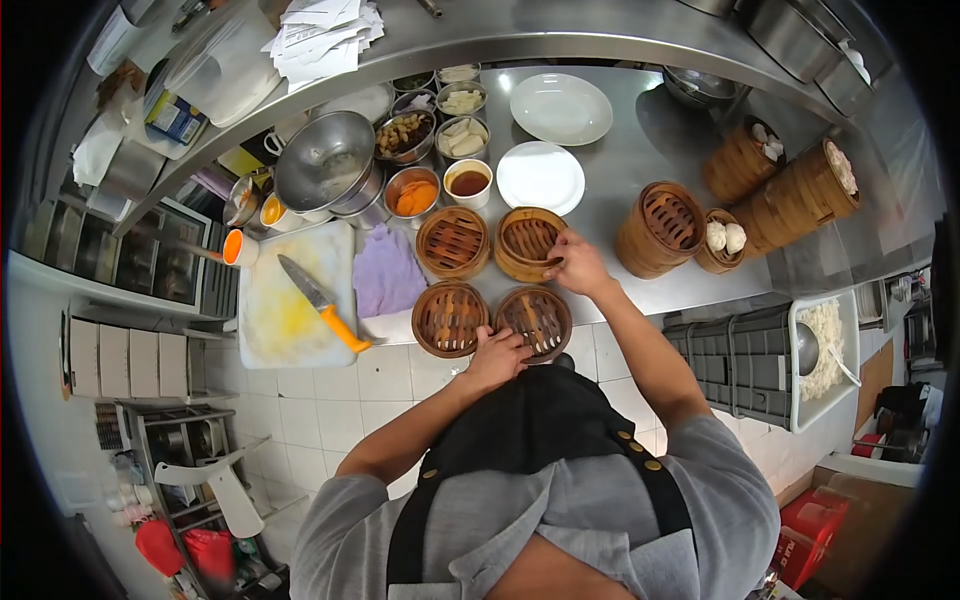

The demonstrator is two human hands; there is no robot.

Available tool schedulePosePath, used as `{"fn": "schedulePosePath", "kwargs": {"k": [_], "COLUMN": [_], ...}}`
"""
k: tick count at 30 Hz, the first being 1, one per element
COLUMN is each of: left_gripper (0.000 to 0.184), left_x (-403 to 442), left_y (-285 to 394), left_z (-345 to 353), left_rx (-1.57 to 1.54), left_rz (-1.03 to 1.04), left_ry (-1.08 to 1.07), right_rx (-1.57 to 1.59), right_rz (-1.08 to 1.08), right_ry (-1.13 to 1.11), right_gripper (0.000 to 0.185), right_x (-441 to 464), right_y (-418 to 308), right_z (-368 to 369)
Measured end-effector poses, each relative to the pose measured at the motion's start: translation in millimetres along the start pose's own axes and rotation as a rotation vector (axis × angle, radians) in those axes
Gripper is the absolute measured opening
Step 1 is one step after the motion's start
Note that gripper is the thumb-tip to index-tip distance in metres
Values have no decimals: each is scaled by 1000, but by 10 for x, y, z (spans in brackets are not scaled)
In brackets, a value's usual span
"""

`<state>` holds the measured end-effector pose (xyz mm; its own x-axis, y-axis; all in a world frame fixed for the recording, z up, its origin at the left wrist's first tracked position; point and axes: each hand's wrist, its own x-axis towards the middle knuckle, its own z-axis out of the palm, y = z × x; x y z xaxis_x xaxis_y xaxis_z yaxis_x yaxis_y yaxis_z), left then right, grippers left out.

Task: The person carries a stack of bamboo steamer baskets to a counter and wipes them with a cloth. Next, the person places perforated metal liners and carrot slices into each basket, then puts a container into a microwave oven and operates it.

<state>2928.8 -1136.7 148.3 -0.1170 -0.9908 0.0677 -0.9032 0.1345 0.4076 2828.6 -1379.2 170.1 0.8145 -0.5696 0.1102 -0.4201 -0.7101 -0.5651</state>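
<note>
Four round bamboo steamer baskets with slatted bottoms are grouped at the front of the steel table. My right hand [580,264] grips the right rim of the back right bamboo steamer basket [528,240], its fingers bent over the edge. At the near edge, my left hand [497,356] has its fingers curled on the rim of the front right bamboo steamer basket [540,318]; its thumb side lies close to the front left steamer basket [449,318]. Behind that one sits the back left steamer basket [452,242]. The left palm's underside is hidden.
A knife [322,300] lies on the cutting board [290,345] beside a purple cloth [388,272]. Behind are a white plate [540,178], an oval plate [561,108] and a sauce cup [468,184]. Stacked steamers [655,245] stand right; a steel shelf [480,45] overhangs the back.
</note>
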Motion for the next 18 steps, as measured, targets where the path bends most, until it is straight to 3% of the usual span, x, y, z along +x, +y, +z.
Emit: {"fn": "schedulePosePath", "kwargs": {"k": [13, 18], "left_gripper": [20, 22], "left_x": [99, 201], "left_y": [17, -5], "left_z": [10, -4], "left_rx": [58, 49], "left_rz": [-98, -137], "left_ry": [116, 201], "right_rx": [-95, -84], "right_rz": [28, -72], "right_ry": [129, 36], "right_gripper": [16, 24], "right_x": [105, 324], "right_y": [78, 205], "right_z": [423, 350]}}
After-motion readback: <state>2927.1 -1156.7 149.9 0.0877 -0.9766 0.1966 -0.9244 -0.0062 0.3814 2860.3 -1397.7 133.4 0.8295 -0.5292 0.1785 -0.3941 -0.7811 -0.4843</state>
